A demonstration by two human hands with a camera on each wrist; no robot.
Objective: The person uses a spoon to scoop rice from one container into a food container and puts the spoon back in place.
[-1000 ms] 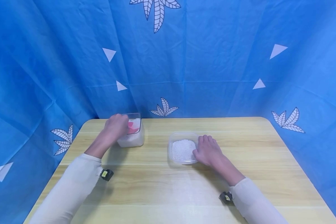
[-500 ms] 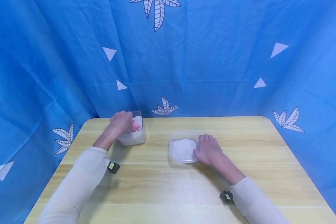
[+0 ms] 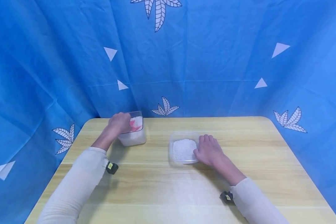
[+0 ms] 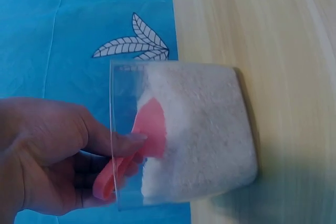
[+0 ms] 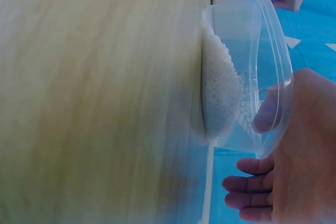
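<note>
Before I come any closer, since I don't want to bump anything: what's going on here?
A person is handling white grains at a wooden table. The left hand grips a pink scoop, its blade partly in the grains of the taller clear container. The right hand holds the rim of the lower clear tub, thumb inside; a heap of grains lies in it. The two vessels stand apart.

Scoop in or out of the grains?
Partly in: the far edge of the pink scoop disappears into the grains; the left hand grips its handle.
</note>
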